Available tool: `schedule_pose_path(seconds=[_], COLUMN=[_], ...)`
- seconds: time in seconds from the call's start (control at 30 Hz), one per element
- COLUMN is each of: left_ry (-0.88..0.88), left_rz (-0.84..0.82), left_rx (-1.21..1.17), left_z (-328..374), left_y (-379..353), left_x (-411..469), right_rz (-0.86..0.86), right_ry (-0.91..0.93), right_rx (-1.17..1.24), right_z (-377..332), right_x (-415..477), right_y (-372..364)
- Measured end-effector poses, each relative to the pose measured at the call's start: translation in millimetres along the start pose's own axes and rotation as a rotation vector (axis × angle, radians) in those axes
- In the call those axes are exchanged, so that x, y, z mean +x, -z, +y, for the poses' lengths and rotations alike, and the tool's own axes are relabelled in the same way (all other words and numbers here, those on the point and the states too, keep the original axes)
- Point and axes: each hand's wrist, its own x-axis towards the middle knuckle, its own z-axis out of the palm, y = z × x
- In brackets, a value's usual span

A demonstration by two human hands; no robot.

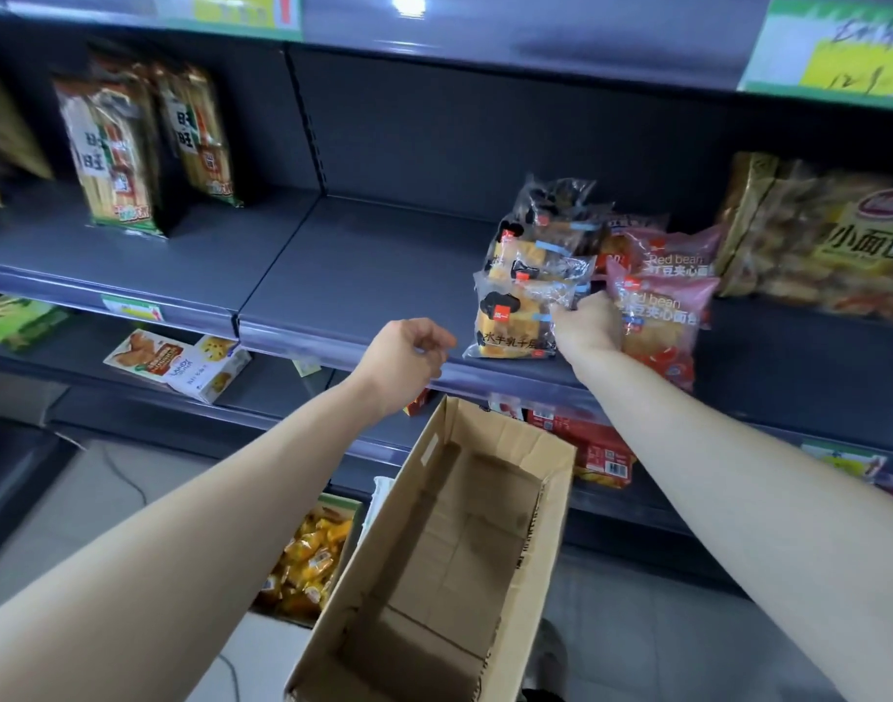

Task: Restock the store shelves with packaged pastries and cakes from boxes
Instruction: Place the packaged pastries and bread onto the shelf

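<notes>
A row of clear pastry packs (528,276) with yellow cake slices stands on the grey middle shelf (343,276). My right hand (586,324) grips the right edge of the front pack (515,321) at the shelf's lip. Pink red-bean bread packs (662,316) lean just right of that hand. My left hand (409,357) hovers left of the front pack, fingers loosely curled, holding nothing. Below both arms sits an open cardboard box (449,564) whose inside shows only bare cardboard.
Tall rice-cracker bags (115,154) stand at the shelf's left, and a big bag of small breads (829,240) at its right. The shelf below carries biscuit boxes (180,362) and red packs (596,448). A bin of orange-wrapped snacks (307,559) sits near the floor.
</notes>
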Motion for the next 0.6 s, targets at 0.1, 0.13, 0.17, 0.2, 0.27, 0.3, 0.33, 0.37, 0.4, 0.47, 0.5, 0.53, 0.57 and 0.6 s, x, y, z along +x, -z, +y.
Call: schedule_pose_path(seconds=[0.1,0.13,0.17,0.2,0.27,0.3,0.33,0.37,0.4,0.47,0.5,0.53,0.57,0.6], left_ry=[0.034,0.057,0.084,0.104,0.168,0.222,0.281,0.341,0.403,0.515,0.564,0.613,0.648,0.675], left_rz=[-0.035,-0.054,-0.077,-0.095,-0.160,-0.188,-0.202,-0.205,-0.206,-0.228,-0.249,-0.259,-0.259,-0.252], left_rx=[0.004,0.004,0.014,0.023,0.110,0.164,0.200,0.207,0.209,0.197,0.186,0.164,0.141,0.120], left_z=[-10,-17,-25,-35,-59,-70,-83,-90,-101,-119,-126,-131,-135,-140], left_y=[-3,-6,-9,-13,-23,-27,-31,-32,-35,-38,-39,-41,-42,-44], left_x=[-5,-6,-8,-9,-11,-15,-17,-23,-26,-34,-39,-44,-50,-56], right_rz=[0.059,0.063,0.049,0.028,-0.035,-0.072,-0.111,-0.153,-0.198,-0.300,-0.351,-0.402,-0.449,-0.495], right_ry=[0.080,0.117,0.136,0.151,0.118,0.082,0.041,-0.007,-0.066,-0.220,-0.302,-0.384,-0.459,-0.532], right_rx=[0.001,0.014,0.022,0.016,-0.048,-0.092,-0.137,-0.178,-0.207,-0.207,-0.176,-0.130,-0.075,-0.023], right_z=[3,8,15,24,44,57,68,80,90,110,118,123,127,130], right_x=[-31,-44,-56,-69,-91,-100,-109,-115,-121,-128,-131,-134,-137,-140], right_y=[10,11,11,9,2,-3,-8,-13,-18,-27,-30,-33,-34,-36])
